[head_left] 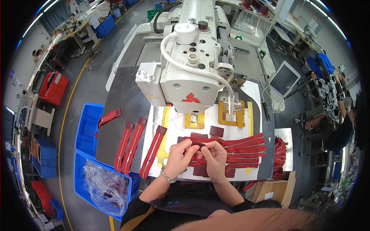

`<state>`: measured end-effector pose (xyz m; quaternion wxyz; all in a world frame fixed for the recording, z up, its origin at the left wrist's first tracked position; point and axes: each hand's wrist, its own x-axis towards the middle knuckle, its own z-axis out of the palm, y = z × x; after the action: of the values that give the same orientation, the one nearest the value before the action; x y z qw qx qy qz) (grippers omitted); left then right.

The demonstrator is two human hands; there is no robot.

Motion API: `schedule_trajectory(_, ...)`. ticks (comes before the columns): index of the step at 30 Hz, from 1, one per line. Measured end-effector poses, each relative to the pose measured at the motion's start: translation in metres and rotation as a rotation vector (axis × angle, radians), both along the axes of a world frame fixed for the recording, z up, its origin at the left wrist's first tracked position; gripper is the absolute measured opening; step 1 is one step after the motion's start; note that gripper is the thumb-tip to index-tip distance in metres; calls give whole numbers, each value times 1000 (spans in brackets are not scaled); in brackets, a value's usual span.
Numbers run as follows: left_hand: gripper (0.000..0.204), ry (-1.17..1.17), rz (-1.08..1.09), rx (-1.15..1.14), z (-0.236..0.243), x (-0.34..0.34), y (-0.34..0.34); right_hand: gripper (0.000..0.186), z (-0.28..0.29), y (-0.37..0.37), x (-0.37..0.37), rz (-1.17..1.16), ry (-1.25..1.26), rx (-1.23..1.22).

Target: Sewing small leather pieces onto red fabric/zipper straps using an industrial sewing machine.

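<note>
My left hand (179, 157) and my right hand (216, 159) meet over the front of the white work sheet (204, 129). Both have their fingertips closed on a small dark red leather patch (198, 144), pinched between the thumbs and fingers. Beneath and beside my right hand lies a row of red zippers (246, 148) with metal teeth, their ends pointing right. One loose dark red patch (216, 131) rests just beyond my hands, and others are partly hidden under them. To the left, a red zipper (153, 152) with a patch at its far end lies slanted beside two similar ones (133, 146).
A large white sewing machine head (189, 86) overhangs the far side, with a yellow clamp frame (220, 115) below it. Blue bins (79, 173) stand at the left, one holding clear plastic. At the right are a screen (284, 79), bundled red zippers (280, 158) and a cardboard box (271, 189).
</note>
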<state>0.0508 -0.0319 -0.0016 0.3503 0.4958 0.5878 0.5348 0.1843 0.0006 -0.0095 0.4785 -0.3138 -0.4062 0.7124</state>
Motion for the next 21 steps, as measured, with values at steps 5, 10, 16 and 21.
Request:
schedule_trajectory(5,30,14,-2,12,1,1,0,3,0,-1,-1,-22,-20,13)
schedule_trajectory(10,28,36,-19,52,3,0,-1,4,6,-2,-1,-40,-33,31)
schedule_trajectory(16,27,232,-246,137,14,-18,4,7,15,13,19,180,-242,86)
schedule_trajectory(21,23,240,-394,105,17,-25,7,11,29,27,30,357,-535,296)
